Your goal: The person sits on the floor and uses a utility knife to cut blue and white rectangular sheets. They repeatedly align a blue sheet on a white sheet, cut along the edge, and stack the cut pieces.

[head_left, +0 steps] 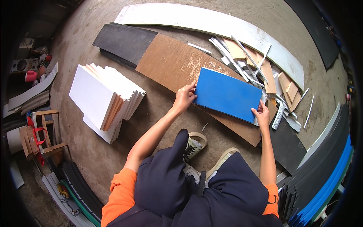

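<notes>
down near the knees, the left hand (184, 99) pinches the left edge of a blue board (227, 94) and the right hand (262, 113) pinches its lower right corner, both closed on it. the blue board lies flat on a long brown board (170, 62) on the concrete floor (87, 147). further off sit a stack of white panels (102, 96), a pile of scrap strips (261, 68) and a long white board (211, 22).
</notes>
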Demonstrator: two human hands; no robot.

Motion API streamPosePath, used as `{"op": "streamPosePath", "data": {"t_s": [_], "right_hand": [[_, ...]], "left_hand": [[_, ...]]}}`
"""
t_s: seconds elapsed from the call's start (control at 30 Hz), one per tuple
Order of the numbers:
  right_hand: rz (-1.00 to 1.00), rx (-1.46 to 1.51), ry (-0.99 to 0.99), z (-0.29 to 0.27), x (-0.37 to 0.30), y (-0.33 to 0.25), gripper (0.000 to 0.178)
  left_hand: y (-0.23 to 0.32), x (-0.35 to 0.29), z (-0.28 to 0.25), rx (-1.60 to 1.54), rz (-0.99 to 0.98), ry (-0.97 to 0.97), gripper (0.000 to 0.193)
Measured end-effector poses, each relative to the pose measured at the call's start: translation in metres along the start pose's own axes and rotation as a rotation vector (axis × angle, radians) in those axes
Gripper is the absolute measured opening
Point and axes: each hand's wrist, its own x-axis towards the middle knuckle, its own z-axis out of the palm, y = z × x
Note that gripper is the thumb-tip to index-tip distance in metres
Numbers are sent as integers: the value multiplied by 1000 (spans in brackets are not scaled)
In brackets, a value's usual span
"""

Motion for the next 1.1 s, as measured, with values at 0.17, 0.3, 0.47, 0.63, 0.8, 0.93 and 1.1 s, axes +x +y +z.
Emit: {"op": "streamPosePath", "data": {"t_s": [0.17, 0.3, 0.47, 0.63, 0.8, 0.93, 1.1], "right_hand": [[4, -7, -1, -2, 0, 0, 62], [-12, -21, 4, -1, 2, 2, 62], [22, -25, -12, -3, 2, 3, 63], [0, 5, -21, -1, 2, 4, 63], [20, 25, -47, -6, 3, 2, 62], [-13, 36, -40, -7, 2, 4, 61], [-21, 45, -42, -7, 3, 5, 59]], "left_hand": [[2, 13, -8, 120, -29, -184, 64], [-2, 34, -11, 229, -29, -359, 93], [20, 76, -20, 233, -243, -685, 120], [11, 74, -23, 210, -253, -719, 113], [2, 46, -18, 274, -56, -427, 81], [1, 35, -17, 186, -21, -334, 70], [4, 32, -19, 205, -18, -356, 69]]}}
